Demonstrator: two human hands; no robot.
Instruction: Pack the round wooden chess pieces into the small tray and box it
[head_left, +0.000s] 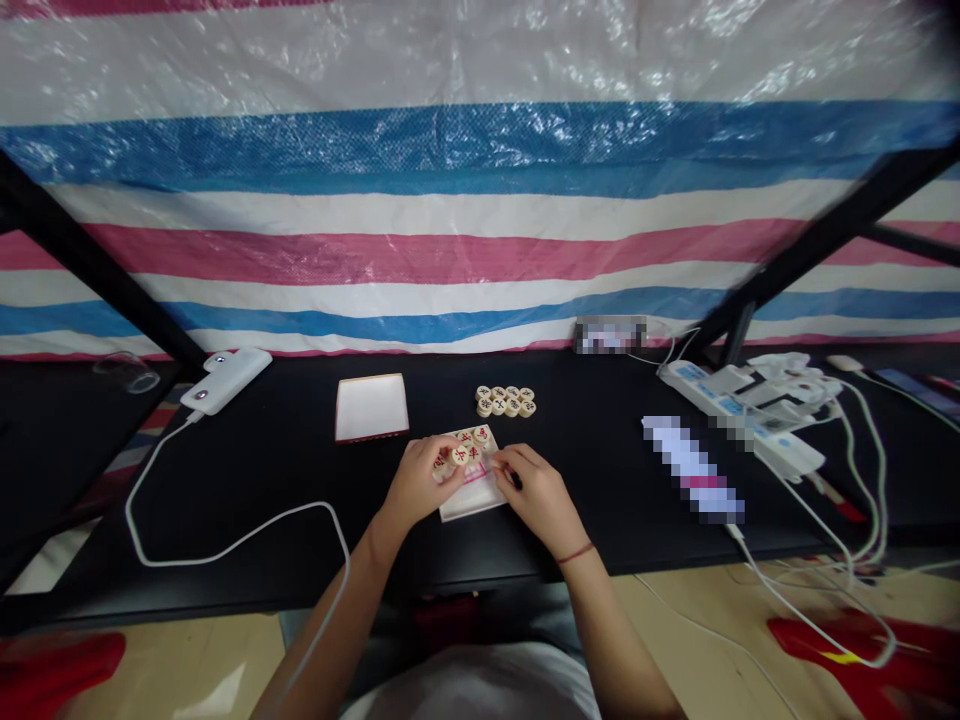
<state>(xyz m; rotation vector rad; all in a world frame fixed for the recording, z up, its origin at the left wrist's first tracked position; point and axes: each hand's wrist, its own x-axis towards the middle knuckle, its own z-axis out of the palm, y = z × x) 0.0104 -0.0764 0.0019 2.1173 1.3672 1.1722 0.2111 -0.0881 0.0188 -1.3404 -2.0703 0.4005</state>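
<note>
Both hands meet at frame ctr over a small box [472, 495] of chess discs [465, 450] on the black tabletop [300, 470]. Left hand [417, 482] pinches a disc w/ curled fingers; right hand [536, 492] touches the box's right edge, grip unclear. A 2nd disc cluster [505, 401] lies just above, nearer the right.

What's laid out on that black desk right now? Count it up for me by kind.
Loose round wooden game pieces: 8, in two rows
White box parts: 2, the box under both hands and the lid
White power bank: 1
White power strips: 2
Total: 13
More pieces sit in the box, partly hidden by the left hand and right hand.
</note>
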